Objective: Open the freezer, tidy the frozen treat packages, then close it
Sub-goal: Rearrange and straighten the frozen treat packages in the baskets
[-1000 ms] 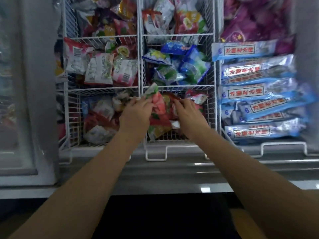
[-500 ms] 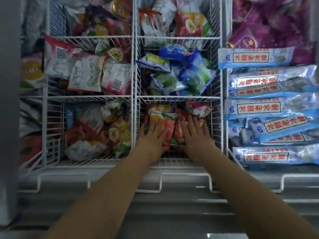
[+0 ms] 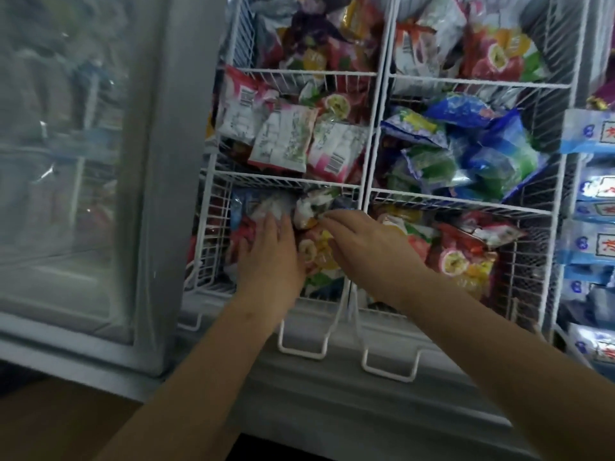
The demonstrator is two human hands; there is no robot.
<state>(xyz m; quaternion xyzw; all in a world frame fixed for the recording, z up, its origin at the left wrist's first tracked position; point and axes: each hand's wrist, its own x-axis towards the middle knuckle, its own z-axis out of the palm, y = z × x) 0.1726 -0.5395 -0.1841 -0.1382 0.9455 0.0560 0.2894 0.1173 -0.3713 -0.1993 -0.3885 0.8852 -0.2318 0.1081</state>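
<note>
Left hand [image 3: 269,257] flat on crinkly packets [image 3: 263,207], right hand [image 3: 362,241] beside it, straight fingers [image 3: 334,225] touching crumpled white wrapper [image 3: 307,210], white wire basket [image 3: 213,211] around both.

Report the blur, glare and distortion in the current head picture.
Head view: soft throughout; the left hand and right hand look smeared; the glass lid is hazy with pale reflections; glare whitens the blue packages at the right edge; wide-angle distortion bows the basket wires.

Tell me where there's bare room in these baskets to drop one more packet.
Left strip of the near-left basket, beside the left hand; right edge of the near-right basket. Middle baskets and far baskets are heaped.
</note>
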